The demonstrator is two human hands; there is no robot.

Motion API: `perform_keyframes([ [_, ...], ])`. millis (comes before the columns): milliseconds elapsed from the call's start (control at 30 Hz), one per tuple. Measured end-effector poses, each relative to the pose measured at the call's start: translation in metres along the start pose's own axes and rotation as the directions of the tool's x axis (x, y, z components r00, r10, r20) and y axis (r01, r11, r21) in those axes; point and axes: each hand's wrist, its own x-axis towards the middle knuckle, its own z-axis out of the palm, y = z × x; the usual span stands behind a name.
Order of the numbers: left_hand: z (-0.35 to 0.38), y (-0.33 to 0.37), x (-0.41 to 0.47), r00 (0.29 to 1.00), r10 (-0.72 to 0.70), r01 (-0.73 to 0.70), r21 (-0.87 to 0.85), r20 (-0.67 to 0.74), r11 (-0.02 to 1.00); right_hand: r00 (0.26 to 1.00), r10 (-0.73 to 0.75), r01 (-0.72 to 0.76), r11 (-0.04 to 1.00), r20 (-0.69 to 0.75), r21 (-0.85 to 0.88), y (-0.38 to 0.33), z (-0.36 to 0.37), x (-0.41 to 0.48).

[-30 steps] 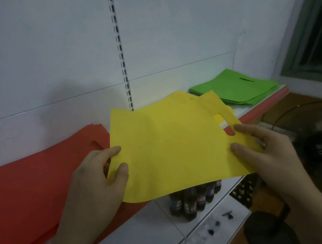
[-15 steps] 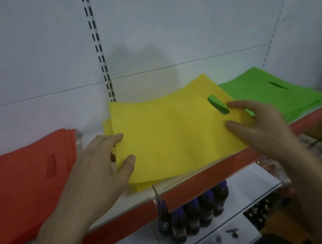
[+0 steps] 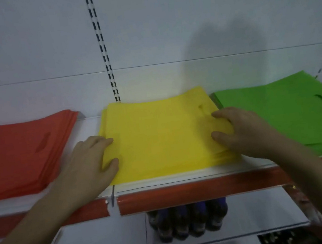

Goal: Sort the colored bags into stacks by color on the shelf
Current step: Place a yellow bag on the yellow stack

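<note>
1. The yellow stack is used as the landmark here. It's been parked in the middle of the shelf, and the top yellow bag is laid pretty much flush on it.
2. The left hand is rested on the stack's left edge and the right hand on its right edge, by the handle cut-out.
3. The fingers are spread fairly flat on both sides and nothing looks pinched. Presumably the bag is being pressed down and squared up.
4. The red stack is kept left of the yellow stack with a gap between. The green stack is just beside it on the right, so the colours aren't mixed.
5. Dark bottles are stored below the yellow stack and aren't involved.
6. This bag seems basically placed. The thin fabric could get dragged askew when the hands are lifted.
</note>
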Motion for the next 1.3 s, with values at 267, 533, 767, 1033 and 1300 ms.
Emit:
perform_keyframes([
  [267,0.006,0.010,-0.011,0.988,-0.139,0.130,-0.120,-0.070,0.984,0.993,-0.105,0.109,0.992,-0.057,0.069,0.021,0.023,-0.003],
  [533,0.016,0.020,-0.027,0.980,-0.161,0.149,-0.101,-0.119,0.984,0.977,-0.184,0.194,0.977,-0.106,0.088,0.023,0.031,-0.003],
  [767,-0.005,0.018,-0.025,0.978,-0.137,0.118,-0.121,-0.160,0.986,0.925,-0.251,0.282,0.956,-0.287,0.073,0.002,0.014,-0.009],
  [1033,-0.057,-0.040,-0.078,0.944,-0.083,0.063,-0.072,-0.320,0.995,0.875,-0.421,0.464,0.870,-0.239,0.166,-0.129,0.045,-0.014],
  [1300,-0.116,-0.199,-0.216,0.935,-0.210,0.229,0.035,-0.285,0.973,0.739,-0.663,0.671,0.709,-0.120,0.215,-0.332,0.129,-0.026],
])
